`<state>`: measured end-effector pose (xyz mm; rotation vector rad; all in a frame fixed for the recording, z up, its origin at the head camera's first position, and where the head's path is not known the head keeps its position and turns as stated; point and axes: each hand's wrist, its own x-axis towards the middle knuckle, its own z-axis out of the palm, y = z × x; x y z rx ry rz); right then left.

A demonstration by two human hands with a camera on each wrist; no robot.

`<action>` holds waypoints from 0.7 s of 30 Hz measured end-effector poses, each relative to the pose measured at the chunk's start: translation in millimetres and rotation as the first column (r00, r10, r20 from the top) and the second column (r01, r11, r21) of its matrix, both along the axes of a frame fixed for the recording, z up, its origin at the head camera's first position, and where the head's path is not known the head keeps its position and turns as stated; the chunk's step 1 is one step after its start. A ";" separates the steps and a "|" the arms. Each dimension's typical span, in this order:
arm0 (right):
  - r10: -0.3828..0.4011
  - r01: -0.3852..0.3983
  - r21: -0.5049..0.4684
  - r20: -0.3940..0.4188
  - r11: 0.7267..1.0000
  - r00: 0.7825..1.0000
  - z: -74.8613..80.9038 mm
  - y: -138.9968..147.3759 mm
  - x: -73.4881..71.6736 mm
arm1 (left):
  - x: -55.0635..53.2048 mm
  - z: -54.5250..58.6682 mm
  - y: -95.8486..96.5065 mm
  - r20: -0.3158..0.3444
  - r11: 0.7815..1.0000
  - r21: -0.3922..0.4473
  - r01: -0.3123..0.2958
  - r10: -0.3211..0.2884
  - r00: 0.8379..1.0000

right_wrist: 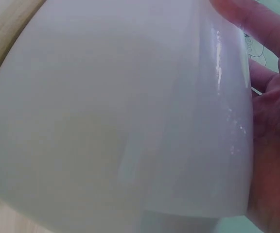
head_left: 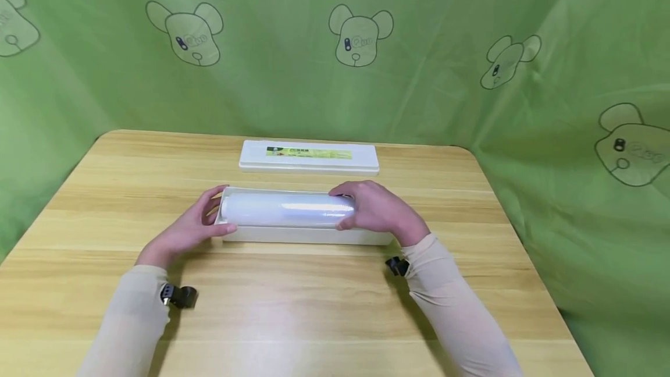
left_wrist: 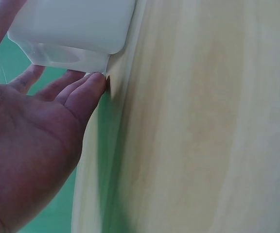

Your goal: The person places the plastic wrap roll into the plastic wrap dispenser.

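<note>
A thick roll of cling film (head_left: pixel 282 209) lies in a long white box (head_left: pixel 309 235) in the middle of the table. At the box's left end my left hand (head_left: pixel 189 228) holds it, thumb on the front edge and fingers round the far side. My right hand (head_left: pixel 381 208) grips the roll near its right end, thumb in front and fingers over the back. Seen from the left wrist, the box end (left_wrist: pixel 77 24) sits between thumb and fingers. In the right wrist view the shiny film (right_wrist: pixel 222 111) lies against the right hand (right_wrist: pixel 276 116), beside the white box wall (right_wrist: pixel 67 121).
Behind the box lies a white lid (head_left: pixel 253 156) with a green and yellow label. The wooden table (head_left: pixel 277 307) has rounded back corners. A green curtain (head_left: pixel 282 74) printed with mouse-like heads hangs behind it and along the sides.
</note>
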<state>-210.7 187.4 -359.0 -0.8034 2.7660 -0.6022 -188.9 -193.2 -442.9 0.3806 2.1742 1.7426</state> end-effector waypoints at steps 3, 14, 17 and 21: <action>-0.003 0.003 -0.004 0.005 1.000 1.000 0.3 -1.4 0.4 | -0.6 -0.5 -0.3 0.004 1.000 0.007 0.003 -0.003 1.000; -0.012 0.014 -0.041 0.050 0.999 0.999 -4.5 -1.8 -3.9 | -0.9 -0.8 -0.4 0.002 1.000 0.019 0.002 -0.002 1.000; -0.005 0.009 -0.067 0.068 0.998 0.998 -6.4 -0.5 -5.7 | -0.4 -1.3 -0.4 0.002 1.000 0.024 0.002 -0.002 1.000; 0.000 0.009 -0.100 0.088 0.995 0.996 -8.9 0.9 -7.6 | -0.3 -1.8 -0.6 -0.001 1.000 0.017 0.006 -0.006 1.000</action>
